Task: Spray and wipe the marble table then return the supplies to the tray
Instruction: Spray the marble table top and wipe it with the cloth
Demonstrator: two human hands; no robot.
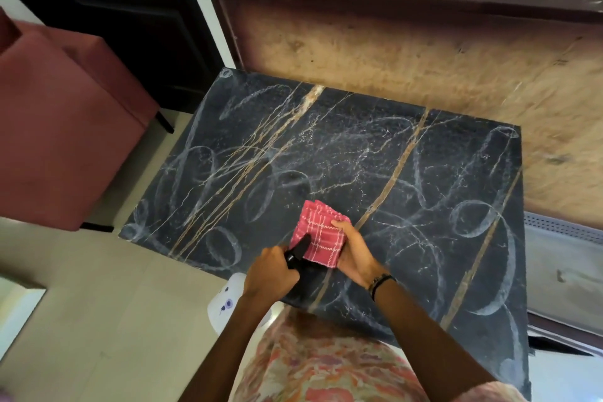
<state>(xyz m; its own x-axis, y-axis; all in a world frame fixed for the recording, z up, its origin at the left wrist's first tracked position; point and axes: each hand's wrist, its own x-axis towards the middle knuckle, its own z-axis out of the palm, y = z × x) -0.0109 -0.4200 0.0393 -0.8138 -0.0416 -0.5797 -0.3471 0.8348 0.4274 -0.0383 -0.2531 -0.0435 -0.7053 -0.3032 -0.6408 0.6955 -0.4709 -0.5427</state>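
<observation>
The black marble table [375, 147] with gold and white veins fills the middle of the view and shows whitish loop-shaped streaks. A folded pink checked cloth [318, 232] is held over the table's near edge in my right hand [354, 253]. My left hand [270, 274] grips the black trigger head of a spray bottle [297, 254], whose nozzle points at the cloth from close by. The bottle's body is mostly hidden under my hand. A white tray [226, 300] with small purple marks peeks out below my left forearm, beside the table.
A dusty red upholstered chair [58, 127] stands left of the table. A brown board with a dark frame [424, 52] leans on the wall behind. A grey perforated unit [564, 248] sits at the right. Pale floor tiles [98, 320] lie at the lower left.
</observation>
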